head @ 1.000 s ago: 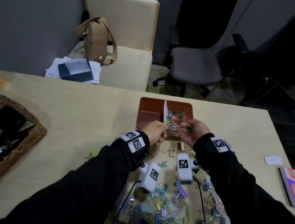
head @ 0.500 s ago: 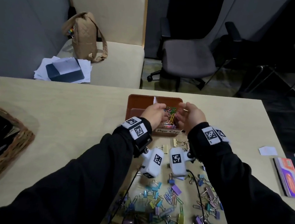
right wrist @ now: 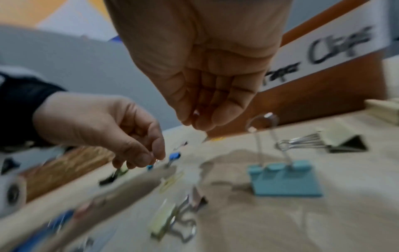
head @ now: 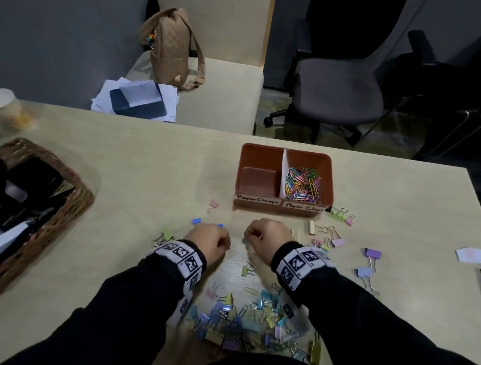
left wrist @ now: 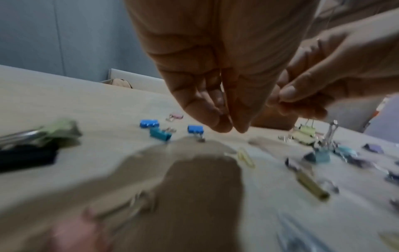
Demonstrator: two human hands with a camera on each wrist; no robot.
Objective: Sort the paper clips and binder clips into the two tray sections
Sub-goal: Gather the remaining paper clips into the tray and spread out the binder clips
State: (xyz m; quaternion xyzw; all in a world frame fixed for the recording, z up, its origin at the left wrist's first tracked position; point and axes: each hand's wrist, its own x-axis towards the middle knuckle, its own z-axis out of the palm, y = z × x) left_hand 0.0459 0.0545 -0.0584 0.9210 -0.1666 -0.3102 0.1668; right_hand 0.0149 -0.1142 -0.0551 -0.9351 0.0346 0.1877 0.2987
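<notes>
The brown tray [head: 286, 150] stands at the table's far side. Its right section holds a heap of coloured paper clips [head: 304, 184]; the left section [head: 258, 181] shows bare. Both hands hover low just in front of the tray. My left hand [head: 222, 245] [left wrist: 233, 127] has its fingertips bunched together and pointing down, with nothing visible between them. My right hand [head: 248, 236] [right wrist: 198, 125] is curled, and I see nothing in it. A yellow paper clip [left wrist: 245, 157] lies on the table under the hands. Several pastel binder clips [head: 240, 317] are heaped near my body.
More binder clips [head: 338, 242] lie scattered to the right of the hands, and small blue ones [head: 196, 221] to the left. A wicker basket [head: 68, 197] sits at the left, a paper cup [head: 6, 107] behind it. A paper scrap [head: 472, 255] lies at the right.
Both hands have drawn back from over the tray's paper-clip section to the table in front of it. The head view has tipped down and the tray now shows in full.
</notes>
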